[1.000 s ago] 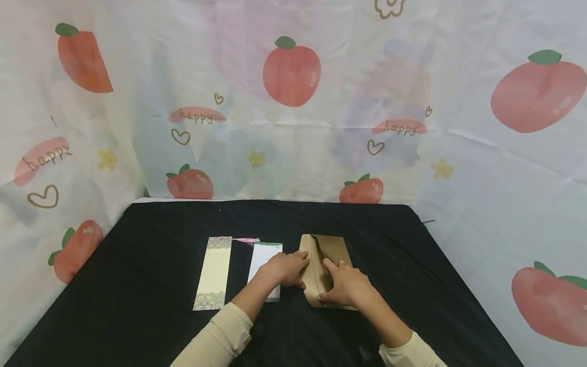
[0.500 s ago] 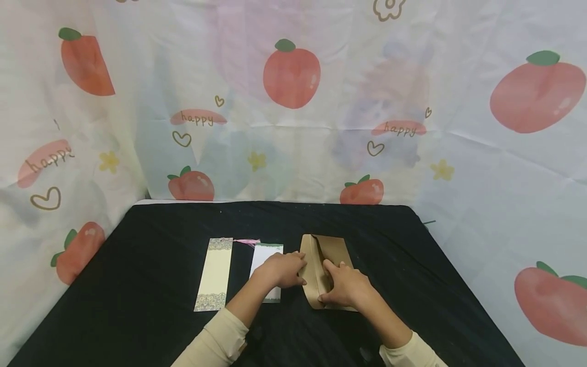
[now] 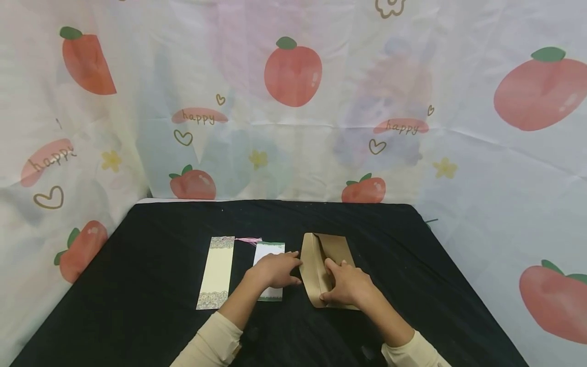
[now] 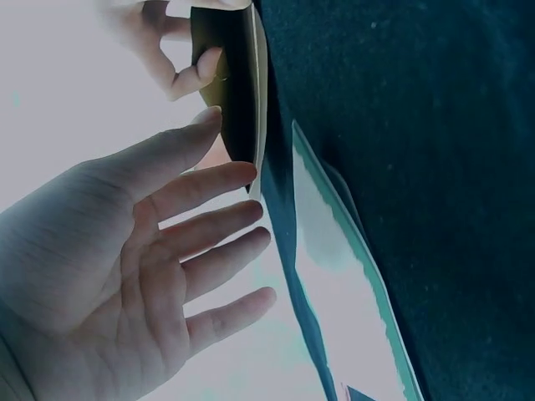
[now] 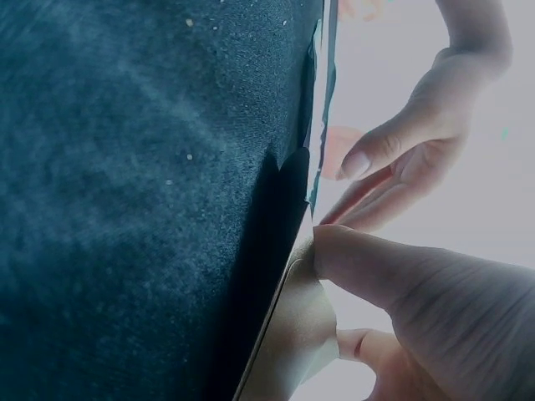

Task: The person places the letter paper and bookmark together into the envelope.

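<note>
A brown paper envelope (image 3: 314, 260) lies on the black cloth with its flap folded out to the left. My right hand (image 3: 350, 284) holds it at the mouth, thumb at the near end of the fold and fingers curled by the opening. In the right wrist view the thumb presses the envelope's (image 5: 301, 317) edge. My left hand (image 3: 275, 270) hovers at the flap's left edge, its fingers spread in the left wrist view; whether the fingertips touch the flap I cannot tell. Below that hand lies a white card (image 3: 270, 248) with green borders, partly hidden.
Left of the white card lies a long cream card (image 3: 217, 270) with lace-patterned ends. A pink tassel (image 3: 247, 240) stretches between the two cards. Black cloth (image 3: 151, 285) covers the table, and a fruit-printed curtain (image 3: 293, 153) hangs behind and at both sides.
My left hand has drawn back leftward from the envelope's flap. The right hand keeps its place on the envelope, and the flap still lies folded out.
</note>
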Action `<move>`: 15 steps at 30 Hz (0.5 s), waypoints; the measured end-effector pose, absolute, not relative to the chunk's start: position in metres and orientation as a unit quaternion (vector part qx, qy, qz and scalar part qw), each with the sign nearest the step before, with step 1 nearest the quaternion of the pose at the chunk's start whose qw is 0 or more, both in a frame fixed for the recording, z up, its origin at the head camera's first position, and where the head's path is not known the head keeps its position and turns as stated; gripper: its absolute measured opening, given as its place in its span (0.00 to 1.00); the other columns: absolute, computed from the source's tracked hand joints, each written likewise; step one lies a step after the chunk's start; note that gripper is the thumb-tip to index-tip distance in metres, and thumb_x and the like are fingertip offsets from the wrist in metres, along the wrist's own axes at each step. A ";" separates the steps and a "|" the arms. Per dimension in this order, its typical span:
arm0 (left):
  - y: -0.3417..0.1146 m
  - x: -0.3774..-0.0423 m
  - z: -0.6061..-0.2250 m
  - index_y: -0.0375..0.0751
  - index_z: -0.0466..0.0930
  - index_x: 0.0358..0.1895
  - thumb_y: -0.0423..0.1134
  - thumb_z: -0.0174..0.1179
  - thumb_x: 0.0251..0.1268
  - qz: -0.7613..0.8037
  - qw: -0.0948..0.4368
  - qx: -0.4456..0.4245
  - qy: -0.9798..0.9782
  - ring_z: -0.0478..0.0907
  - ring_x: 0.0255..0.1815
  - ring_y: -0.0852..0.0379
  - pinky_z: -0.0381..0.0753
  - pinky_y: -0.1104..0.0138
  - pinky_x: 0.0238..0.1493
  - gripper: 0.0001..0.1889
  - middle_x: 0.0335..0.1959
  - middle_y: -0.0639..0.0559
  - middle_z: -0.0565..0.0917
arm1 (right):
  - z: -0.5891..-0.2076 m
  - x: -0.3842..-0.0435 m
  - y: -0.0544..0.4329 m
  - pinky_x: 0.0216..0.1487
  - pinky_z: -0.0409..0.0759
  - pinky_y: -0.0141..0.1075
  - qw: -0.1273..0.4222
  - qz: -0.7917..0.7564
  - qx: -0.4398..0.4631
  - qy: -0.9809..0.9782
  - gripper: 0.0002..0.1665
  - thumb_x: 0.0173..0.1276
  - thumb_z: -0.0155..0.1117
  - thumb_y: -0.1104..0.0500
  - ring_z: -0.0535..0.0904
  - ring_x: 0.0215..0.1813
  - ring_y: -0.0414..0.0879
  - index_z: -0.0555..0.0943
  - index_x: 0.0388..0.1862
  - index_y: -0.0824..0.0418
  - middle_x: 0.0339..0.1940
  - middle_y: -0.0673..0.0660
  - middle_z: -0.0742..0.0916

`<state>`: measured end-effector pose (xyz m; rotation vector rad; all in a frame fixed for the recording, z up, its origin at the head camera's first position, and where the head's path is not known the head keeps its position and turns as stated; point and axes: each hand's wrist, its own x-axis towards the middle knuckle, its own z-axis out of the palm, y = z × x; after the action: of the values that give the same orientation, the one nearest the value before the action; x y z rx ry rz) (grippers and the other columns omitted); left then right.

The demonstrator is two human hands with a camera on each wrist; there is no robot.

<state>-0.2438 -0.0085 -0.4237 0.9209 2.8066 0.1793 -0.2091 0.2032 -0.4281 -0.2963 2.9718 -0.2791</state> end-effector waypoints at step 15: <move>-0.035 -0.240 -0.415 0.37 0.79 0.67 0.45 0.68 0.71 0.186 0.118 0.285 0.933 0.73 0.70 0.44 0.72 0.49 0.67 0.26 0.67 0.43 0.79 | -0.428 -0.209 0.204 0.37 0.79 0.60 0.075 -0.091 -0.096 0.988 0.41 0.49 0.86 0.41 0.81 0.39 0.64 0.76 0.57 0.53 0.43 0.63 0.81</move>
<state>-0.2398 -0.0354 -0.4151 0.8331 2.7291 0.5450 -0.2086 0.2036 -0.4284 -0.2871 2.9648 -0.2724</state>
